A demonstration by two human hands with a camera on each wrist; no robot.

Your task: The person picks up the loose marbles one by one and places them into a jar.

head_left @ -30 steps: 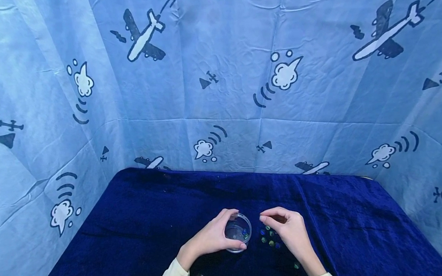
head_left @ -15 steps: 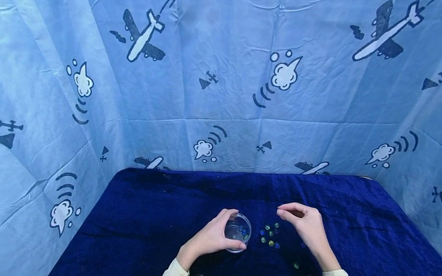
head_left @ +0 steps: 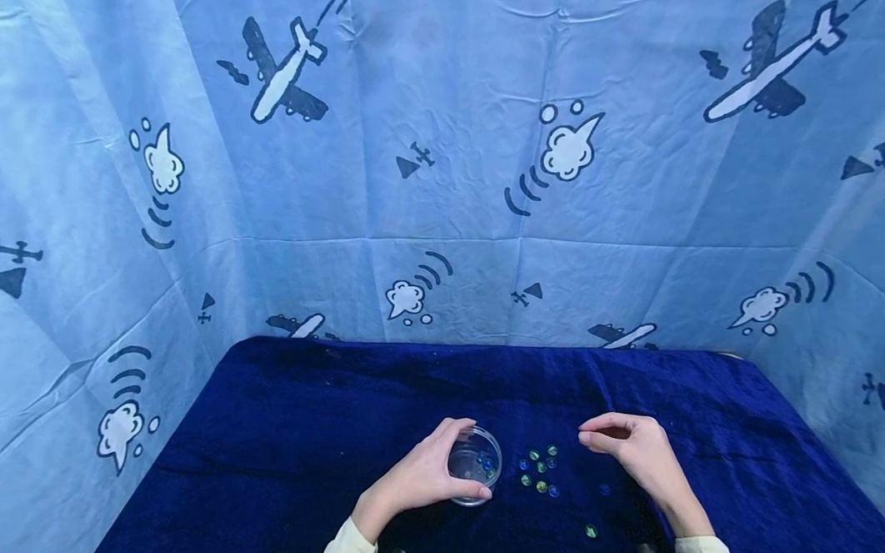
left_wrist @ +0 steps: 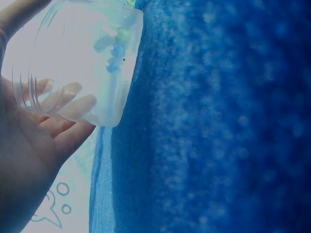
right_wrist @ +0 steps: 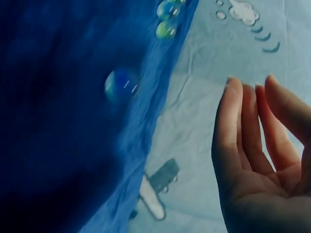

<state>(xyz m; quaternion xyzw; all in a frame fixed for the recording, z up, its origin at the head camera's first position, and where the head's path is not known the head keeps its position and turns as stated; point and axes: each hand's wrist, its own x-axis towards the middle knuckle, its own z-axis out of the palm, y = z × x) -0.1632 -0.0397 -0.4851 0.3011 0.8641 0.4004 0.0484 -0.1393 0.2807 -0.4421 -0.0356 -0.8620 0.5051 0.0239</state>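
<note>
My left hand [head_left: 419, 476] grips a clear round plastic jar [head_left: 463, 467] from its left side, thumb in front and fingers behind. Several blue and green glass marbles [head_left: 486, 463] lie inside at the bottom. The left wrist view shows the jar [left_wrist: 73, 53] with fingers curled round its wall. My right hand [head_left: 645, 451] hovers to the right of a loose cluster of marbles [head_left: 540, 467] on the cloth. In the right wrist view its fingers [right_wrist: 227, 121] are loosely bent, with a gap to the thumb and nothing held.
A blue marble [head_left: 605, 490] and a green marble [head_left: 591, 532] lie apart from the cluster, nearer the front. Dark blue velvet cloth [head_left: 330, 416] covers the table. A light blue curtain [head_left: 468, 183] with printed airplanes hangs behind and at both sides.
My right hand has moved right, away from above the marble cluster, uncovering it and the lone blue marble. More marbles show inside the jar than a second ago. My left hand keeps its grip.
</note>
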